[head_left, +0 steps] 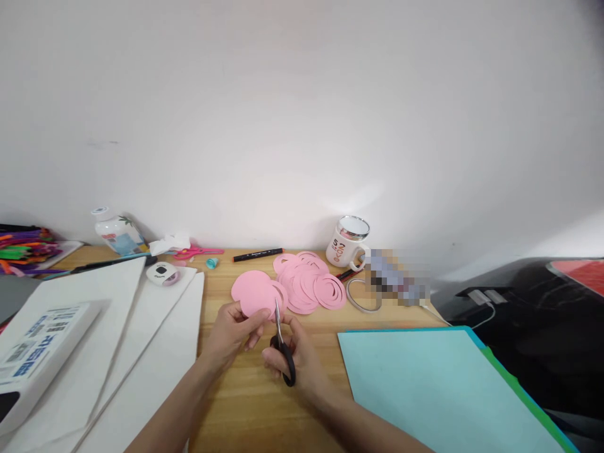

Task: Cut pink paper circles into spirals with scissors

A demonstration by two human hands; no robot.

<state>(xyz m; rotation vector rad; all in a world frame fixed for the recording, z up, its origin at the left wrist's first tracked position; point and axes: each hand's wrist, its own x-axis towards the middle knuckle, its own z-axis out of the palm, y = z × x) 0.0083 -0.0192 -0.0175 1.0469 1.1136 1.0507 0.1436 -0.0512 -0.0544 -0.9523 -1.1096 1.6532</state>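
Note:
My left hand (232, 328) pinches a pink paper disc (253, 293) by its near edge, holding it just above the wooden desk (245, 390). My right hand (296, 360) grips black-handled scissors (282, 346), blades pointing up into the disc's right side. Behind the disc lies a pile of cut pink paper circles and rings (309, 282).
White sheets (141, 352) and a white box (38, 352) cover the left. Turquoise and green paper (434, 384) lies at the right. Along the wall stand a mug (346, 244), a black marker (257, 255), pink scissors (195, 253), a bottle (116, 233) and coloured pens (23, 248).

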